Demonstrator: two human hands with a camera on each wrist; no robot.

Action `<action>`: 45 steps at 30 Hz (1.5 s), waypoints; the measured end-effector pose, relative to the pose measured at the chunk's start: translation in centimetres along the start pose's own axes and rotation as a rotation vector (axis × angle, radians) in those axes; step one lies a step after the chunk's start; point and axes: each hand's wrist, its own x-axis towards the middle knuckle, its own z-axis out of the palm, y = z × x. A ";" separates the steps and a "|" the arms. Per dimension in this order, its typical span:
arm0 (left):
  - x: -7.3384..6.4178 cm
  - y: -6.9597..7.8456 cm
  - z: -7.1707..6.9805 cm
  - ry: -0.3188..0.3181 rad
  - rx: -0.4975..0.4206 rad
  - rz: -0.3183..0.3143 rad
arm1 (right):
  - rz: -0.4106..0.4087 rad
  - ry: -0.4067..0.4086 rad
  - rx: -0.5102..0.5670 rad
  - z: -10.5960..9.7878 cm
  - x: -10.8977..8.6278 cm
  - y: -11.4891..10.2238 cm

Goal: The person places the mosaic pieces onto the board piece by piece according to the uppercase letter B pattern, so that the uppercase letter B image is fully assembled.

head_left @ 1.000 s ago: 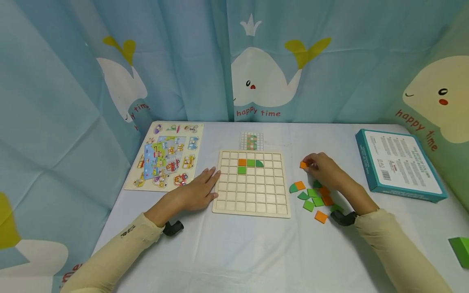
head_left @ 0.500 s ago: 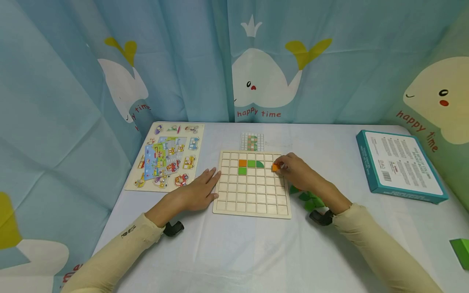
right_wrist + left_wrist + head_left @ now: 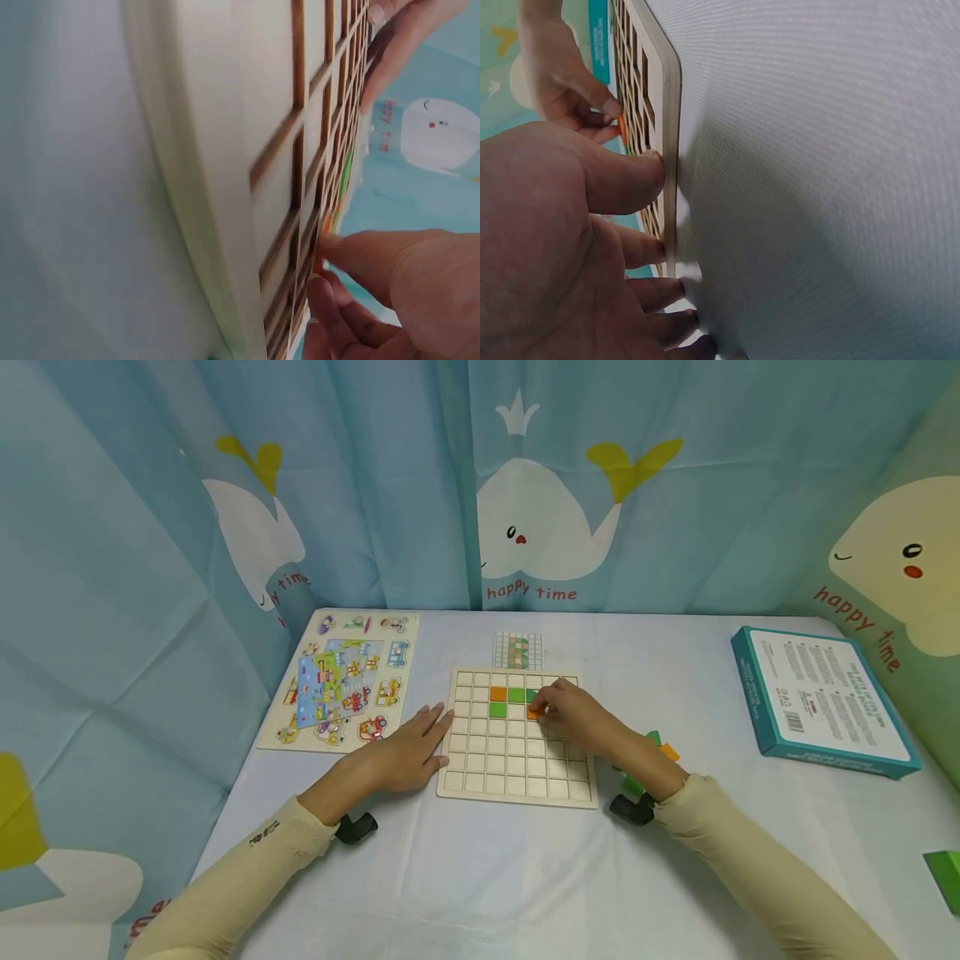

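Note:
A pale wooden grid board (image 3: 495, 764) lies mid-table. My left hand (image 3: 405, 752) rests at its left edge, fingers fairly straight, thumb and fingertips touching the rim in the left wrist view. Over the board's upper right, my right hand (image 3: 573, 714) pinches an orange square tile (image 3: 533, 711) between thumb and fingers, down at a cell. Just above that tile is a dark green rounded tile (image 3: 530, 696), partly covered by the fingers. To the left sit a green square tile (image 3: 516, 695), an orange tile (image 3: 498, 693) and another green tile (image 3: 497, 710) in cells.
Loose green and orange tiles (image 3: 670, 752) lie right of the board, partly hidden under the right forearm. A pattern card (image 3: 517, 650) lies behind the board. A picture puzzle board (image 3: 277, 739) is at left, a teal box (image 3: 825, 702) at right, a green block (image 3: 943, 878) far right.
My right hand has carried the orange tile leftward from the loose pile to the board, below the dark green rounded tile. My left hand stays at the board's left edge.

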 end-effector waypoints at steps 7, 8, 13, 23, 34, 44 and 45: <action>0.0 0.2 -0.1 -0.009 -0.014 -0.003 | -0.006 0.028 -0.030 0.3 -0.2 -0.3; 0.0 0.2 -0.1 -0.007 -0.014 -0.004 | -0.001 0.024 -0.026 0.3 -0.3 -0.3; 0.1 0.1 0.0 0.001 0.000 0.001 | 0.029 -0.002 0.007 -0.8 -0.9 -0.1; 0.1 0.2 0.1 -0.012 -0.002 -0.014 | 0.171 -0.010 -0.002 -5.1 -4.4 2.2; 0.1 0.0 -0.2 -0.017 -0.003 -0.022 | 0.329 -0.217 -0.039 -6.6 -7.2 4.0; -0.1 0.1 -0.4 -0.015 -0.023 -0.005 | 0.317 -0.131 -0.014 -5.7 -7.0 5.4; -0.1 0.0 -0.4 -0.015 -0.022 -0.005 | 0.314 -0.128 0.003 -5.6 -7.0 5.5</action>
